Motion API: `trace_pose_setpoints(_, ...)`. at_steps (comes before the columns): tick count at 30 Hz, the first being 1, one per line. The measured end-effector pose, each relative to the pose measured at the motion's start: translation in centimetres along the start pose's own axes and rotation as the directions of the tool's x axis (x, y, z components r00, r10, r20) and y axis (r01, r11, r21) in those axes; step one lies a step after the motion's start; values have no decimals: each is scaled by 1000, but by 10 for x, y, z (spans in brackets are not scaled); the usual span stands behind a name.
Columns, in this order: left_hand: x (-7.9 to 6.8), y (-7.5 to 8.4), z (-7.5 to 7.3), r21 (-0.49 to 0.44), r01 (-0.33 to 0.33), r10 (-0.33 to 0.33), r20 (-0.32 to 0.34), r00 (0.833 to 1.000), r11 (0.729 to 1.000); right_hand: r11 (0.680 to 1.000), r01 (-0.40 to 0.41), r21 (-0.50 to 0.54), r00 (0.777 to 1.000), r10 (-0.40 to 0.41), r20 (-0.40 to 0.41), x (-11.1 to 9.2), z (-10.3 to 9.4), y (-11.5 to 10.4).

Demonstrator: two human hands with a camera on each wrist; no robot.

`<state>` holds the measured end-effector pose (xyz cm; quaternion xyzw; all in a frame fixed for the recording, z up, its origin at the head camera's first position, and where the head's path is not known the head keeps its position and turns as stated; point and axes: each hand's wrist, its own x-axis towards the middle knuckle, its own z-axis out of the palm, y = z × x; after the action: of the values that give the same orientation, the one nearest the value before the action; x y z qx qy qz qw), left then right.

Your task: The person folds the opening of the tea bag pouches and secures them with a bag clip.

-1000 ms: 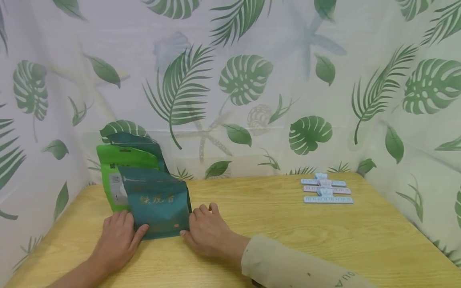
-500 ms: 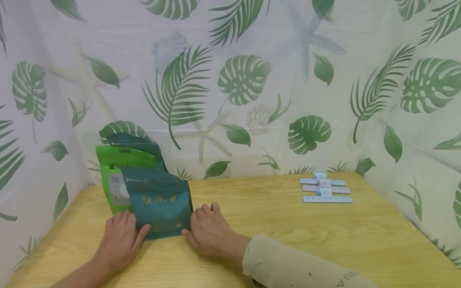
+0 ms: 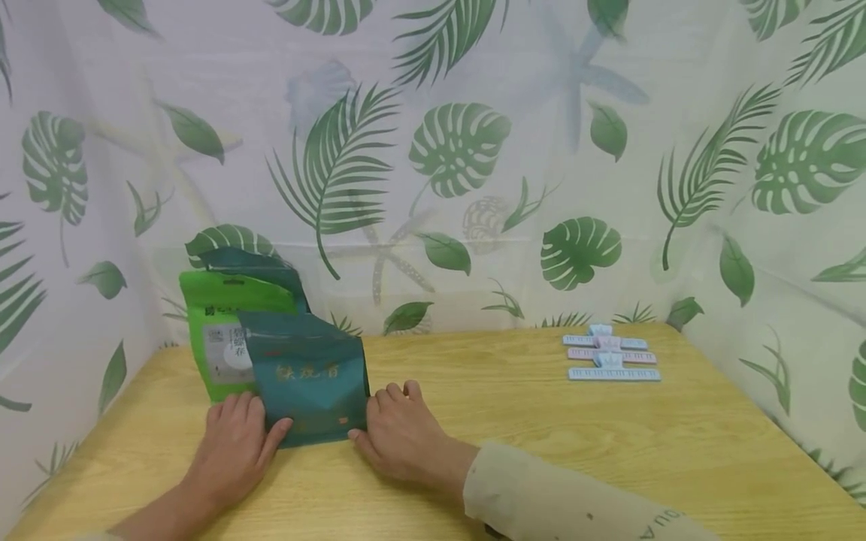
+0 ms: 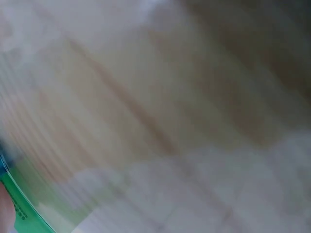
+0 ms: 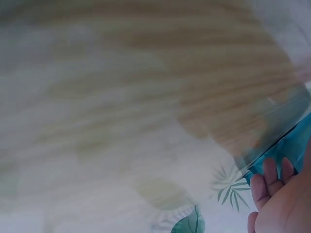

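A teal tea pouch (image 3: 313, 391) with gold characters stands upright on the table, front face toward me. My left hand (image 3: 233, 443) holds its lower left side, the thumb across the front corner. At the lower right side my right hand (image 3: 409, 439) grips it, thumb at the front bottom edge and fingers along the side. Behind and to the left stands a bright green tea pouch (image 3: 203, 330) with a grey label, partly covered by the teal one. Another teal pouch (image 3: 274, 267) shows behind that. The right wrist view catches my right fingers (image 5: 272, 182) against the teal pouch (image 5: 291, 143).
Three clips with piano-key bars, blue (image 3: 616, 374), pink (image 3: 643, 357) and blue (image 3: 575, 341), lie in a row at the back right of the wooden table (image 3: 507, 406). A leaf-patterned cloth (image 3: 379, 188) hangs behind and at both sides.
Both hands have slid the front teal pouch a little to the right. More of the green pouch's label now shows. The rear pouches and the clips stay where they were.
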<state>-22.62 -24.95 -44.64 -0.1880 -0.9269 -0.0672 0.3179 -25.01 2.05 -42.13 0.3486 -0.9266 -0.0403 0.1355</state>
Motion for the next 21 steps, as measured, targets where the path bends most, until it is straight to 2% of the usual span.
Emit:
trace_pose_setpoints(8, 7, 10, 5, 1, -15, 15, 8, 1000, 1000, 993, -86, 85, 995, 80, 62, -4, 1, 11)
trace_pose_setpoints(16, 14, 18, 9, 4, -27, 27, 45, 999, 1000, 988, -111, 107, 994, 109, 29, -11, 1, 20)
trace_pose_setpoints(21, 18, 22, 12, 5, -27, 27, 48, 998, 1000, 989, -116, 95, 993, 112, 37, -14, 1, 25)
